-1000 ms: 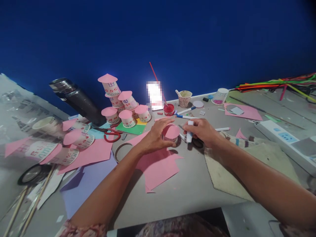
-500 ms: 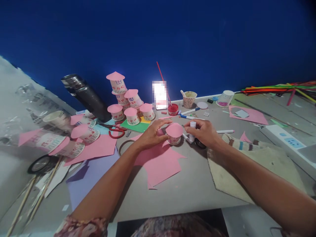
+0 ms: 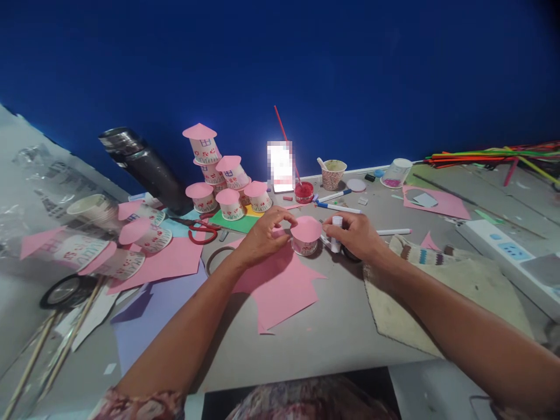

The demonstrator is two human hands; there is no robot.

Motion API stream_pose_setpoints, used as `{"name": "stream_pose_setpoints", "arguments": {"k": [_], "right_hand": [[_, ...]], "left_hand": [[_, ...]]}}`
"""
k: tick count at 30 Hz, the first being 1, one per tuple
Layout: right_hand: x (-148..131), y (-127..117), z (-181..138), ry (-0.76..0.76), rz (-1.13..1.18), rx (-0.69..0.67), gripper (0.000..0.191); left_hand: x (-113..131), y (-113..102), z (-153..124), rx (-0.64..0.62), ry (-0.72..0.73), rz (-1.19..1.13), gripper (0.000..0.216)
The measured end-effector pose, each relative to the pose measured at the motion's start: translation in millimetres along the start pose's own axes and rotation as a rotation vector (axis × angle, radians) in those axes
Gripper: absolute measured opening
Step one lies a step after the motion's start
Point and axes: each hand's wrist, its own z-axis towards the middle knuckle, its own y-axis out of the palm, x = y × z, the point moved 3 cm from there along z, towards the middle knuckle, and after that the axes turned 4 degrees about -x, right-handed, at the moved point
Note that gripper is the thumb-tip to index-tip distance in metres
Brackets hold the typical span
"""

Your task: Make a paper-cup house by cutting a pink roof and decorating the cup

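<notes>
A paper cup [image 3: 305, 246] stands upside down in the middle of the table, with a pink paper cone roof [image 3: 305, 228] on it and red drawings on its side. My left hand [image 3: 263, 236] is just left of this cup, thumb and fingers curved and apart, holding nothing. To the right of the cup, my right hand [image 3: 356, 233] has its thumb and fingers closed on a white glue stick [image 3: 336, 234], held upright. A cut pink paper sheet [image 3: 286, 297] lies in front of the cup, partly under my left hand.
More pink-roofed cups [image 3: 231, 204] stand stacked at the back left, beside red-handled scissors [image 3: 203, 232] and a black flask [image 3: 144, 169]. A phone [image 3: 281, 166], a red paint pot [image 3: 304, 192] and markers [image 3: 338, 207] are behind. A cloth [image 3: 441, 297] and a power strip [image 3: 503, 248] lie right.
My left fingers have come away from the roofed cup and spread slightly. The whole view has shifted a little; the glue stick stays in my right hand.
</notes>
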Motion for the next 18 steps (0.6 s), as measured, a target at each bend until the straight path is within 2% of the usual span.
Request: {"name": "stream_pose_setpoints", "arguments": {"k": [2, 4, 6, 9, 12, 18], "right_hand": [[1.7, 0.0, -0.5, 0.036, 0.056, -0.006, 0.013], [2.7, -0.6, -0.2, 0.048, 0.083, 0.001, 0.015], [3.0, -1.5, 0.8, 0.036, 0.069, 0.017, 0.018], [6.4, -1.1, 3.3, 0.074, 0.08, 0.009, 0.028], [12.4, 2.4, 6.4, 0.136, 0.132, -0.031, 0.032], [20.1, 10.2, 12.7, 0.147, 0.18, -0.067, 0.033]], "left_hand": [[-0.4, -2.7, -0.3, 0.029, -0.191, -0.09, 0.033], [-3.1, -2.8, -1.2, 0.075, -0.435, -0.258, 0.02], [-4.6, 0.2, -1.7, 0.102, -0.605, -0.388, 0.008], [-3.7, 5.5, 0.9, 0.096, -0.667, -0.461, 0.023], [-2.4, 10.0, 3.3, 0.066, -0.699, -0.539, 0.026], [-0.8, 14.1, 6.0, 0.014, -0.733, -0.649, 0.03]]}}
